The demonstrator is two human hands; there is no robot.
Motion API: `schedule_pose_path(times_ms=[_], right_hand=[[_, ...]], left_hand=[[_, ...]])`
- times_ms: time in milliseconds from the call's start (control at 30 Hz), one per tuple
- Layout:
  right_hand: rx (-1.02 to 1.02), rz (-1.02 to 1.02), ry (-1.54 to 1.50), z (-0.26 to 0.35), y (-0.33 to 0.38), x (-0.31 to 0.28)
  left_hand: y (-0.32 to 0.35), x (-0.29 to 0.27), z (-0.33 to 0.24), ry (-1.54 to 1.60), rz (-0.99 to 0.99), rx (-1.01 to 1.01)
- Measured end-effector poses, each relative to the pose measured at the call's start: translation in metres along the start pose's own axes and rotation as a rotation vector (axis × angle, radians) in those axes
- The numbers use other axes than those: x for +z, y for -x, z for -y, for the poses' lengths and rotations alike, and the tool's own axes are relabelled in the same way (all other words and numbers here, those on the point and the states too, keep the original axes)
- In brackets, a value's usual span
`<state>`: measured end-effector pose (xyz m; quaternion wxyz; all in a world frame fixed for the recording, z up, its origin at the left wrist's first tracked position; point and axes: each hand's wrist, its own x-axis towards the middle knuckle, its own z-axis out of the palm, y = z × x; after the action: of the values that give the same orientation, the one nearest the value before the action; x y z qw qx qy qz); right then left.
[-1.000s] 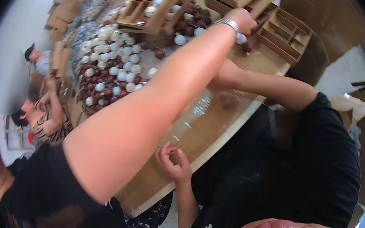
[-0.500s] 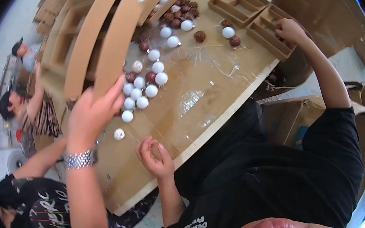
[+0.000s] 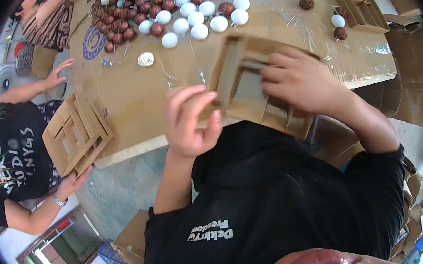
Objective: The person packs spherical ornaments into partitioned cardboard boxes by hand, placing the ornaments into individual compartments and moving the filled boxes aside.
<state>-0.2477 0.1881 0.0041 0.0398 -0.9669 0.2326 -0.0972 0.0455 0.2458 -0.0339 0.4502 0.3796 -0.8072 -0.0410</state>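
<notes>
My right hand grips a brown cardboard compartment tray, its fingers reaching over the dividers. The tray is tilted at the table's near edge, in front of my black shirt. Close to the tray's left side is my left hand, fingers half bent and apart, with nothing seen in it. Beyond the tray lie white ball ornaments, brown glittery balls and a white woven ball. Part of the tray's inside is hidden behind my right hand.
At the left a co-worker holds stacked cardboard trays against the table edge. Another compartment tray sits at the right, near a white ball, a brown ball and a pine cone. Cardboard boxes stand beyond the table's right end.
My right hand has brought a tray from the right end of the table to in front of me. The co-worker's long trays no longer cover the ornaments, and that arm has drawn back left.
</notes>
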Motion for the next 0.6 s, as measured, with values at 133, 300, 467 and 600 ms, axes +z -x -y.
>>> schedule_pose_path(times_ms=[133,300,467,600], right_hand=[[-0.101,-0.165,-0.141,0.005,-0.036,0.059],[0.162,-0.380,-0.406,0.014,-0.039,0.051],[0.987,-0.694,0.110,-0.054,0.018,0.035],[1.602,-0.292,0.253,-0.126,0.097,0.045]], left_hand=[[0.010,0.005,-0.009,0.043,0.304,0.046],[0.032,0.022,-0.025,-0.147,0.488,-0.028],[0.023,0.022,-0.033,-0.253,0.459,-0.031],[0.025,0.034,-0.027,-0.155,0.533,-0.019]])
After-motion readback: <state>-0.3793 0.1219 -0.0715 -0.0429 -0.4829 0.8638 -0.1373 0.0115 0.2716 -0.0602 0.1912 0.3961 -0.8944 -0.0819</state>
